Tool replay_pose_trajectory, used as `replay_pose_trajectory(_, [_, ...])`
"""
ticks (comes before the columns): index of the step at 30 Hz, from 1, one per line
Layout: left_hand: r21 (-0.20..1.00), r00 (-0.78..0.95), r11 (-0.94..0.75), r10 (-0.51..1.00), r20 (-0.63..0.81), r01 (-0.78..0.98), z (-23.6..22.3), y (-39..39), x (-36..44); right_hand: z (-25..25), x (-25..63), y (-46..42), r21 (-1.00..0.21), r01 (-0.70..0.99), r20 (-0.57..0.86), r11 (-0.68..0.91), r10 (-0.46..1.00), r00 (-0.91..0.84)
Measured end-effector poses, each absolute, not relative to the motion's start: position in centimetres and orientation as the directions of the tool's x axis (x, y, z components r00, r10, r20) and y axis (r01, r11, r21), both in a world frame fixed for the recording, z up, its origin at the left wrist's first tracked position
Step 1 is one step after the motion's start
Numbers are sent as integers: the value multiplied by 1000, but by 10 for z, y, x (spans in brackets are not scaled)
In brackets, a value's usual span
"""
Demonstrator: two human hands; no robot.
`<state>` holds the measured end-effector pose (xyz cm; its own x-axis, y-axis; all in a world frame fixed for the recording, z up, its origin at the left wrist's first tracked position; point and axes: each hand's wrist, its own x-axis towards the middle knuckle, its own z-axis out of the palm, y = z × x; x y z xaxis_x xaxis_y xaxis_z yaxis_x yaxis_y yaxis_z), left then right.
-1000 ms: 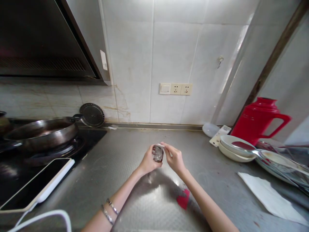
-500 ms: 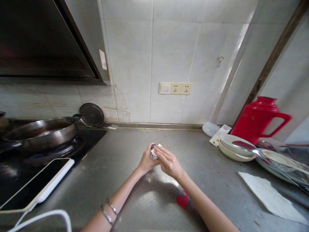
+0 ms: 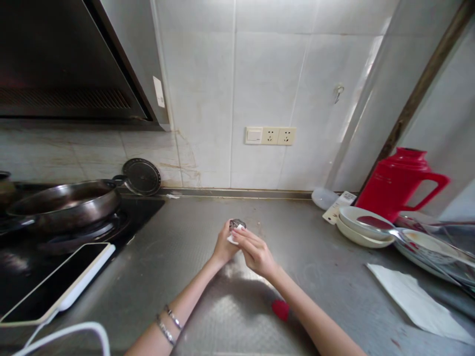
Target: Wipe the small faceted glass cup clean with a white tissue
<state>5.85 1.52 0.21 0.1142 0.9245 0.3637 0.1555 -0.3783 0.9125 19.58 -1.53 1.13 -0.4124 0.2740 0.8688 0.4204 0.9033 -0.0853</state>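
My left hand (image 3: 224, 246) is wrapped round a small round object (image 3: 237, 224) with a dark, shiny, glass-like top; its lower part is hidden behind my fingers. Pinched in the fingers of my right hand (image 3: 259, 252) is a piece of white tissue (image 3: 232, 239), pressed against the near side of that object. Both hands meet over the middle of the metal counter (image 3: 178, 252). Under my right forearm a red patch (image 3: 280, 310) shows on the counter; what it is I cannot make out.
To the left, a steel pan (image 3: 67, 205) sits on the black stove, near a phone (image 3: 55, 284) with a white cable. Stacked bowls (image 3: 365, 237), a red thermos (image 3: 397, 185), plates with utensils and a flat white napkin (image 3: 415, 299) occupy the right.
My right hand has shifted slightly left and down with the tissue, uncovering more of the object's dark top. My left hand stays nearly in place.
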Motion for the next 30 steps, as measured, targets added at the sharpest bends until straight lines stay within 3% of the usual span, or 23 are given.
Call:
replay_pose_trajectory(4, [963,124,-253,963,241,92,14,9,63,19,206,-11,-311,478,916,821,393,-77])
replay_pose_trajectory(7, [979,154,-198,970,190,37,18,5,65,25,211,-8,-381,475,906,794,424,18])
replay_pose_trajectory(13, [975,206,-221,956,211,26,11,6,67,21,204,-8,-346,453,890,822,441,-120])
replay_pose_trajectory(30, [985,112,-148,981,158,-88,9,11,63,17,202,-13,-255,416,904,873,368,-218])
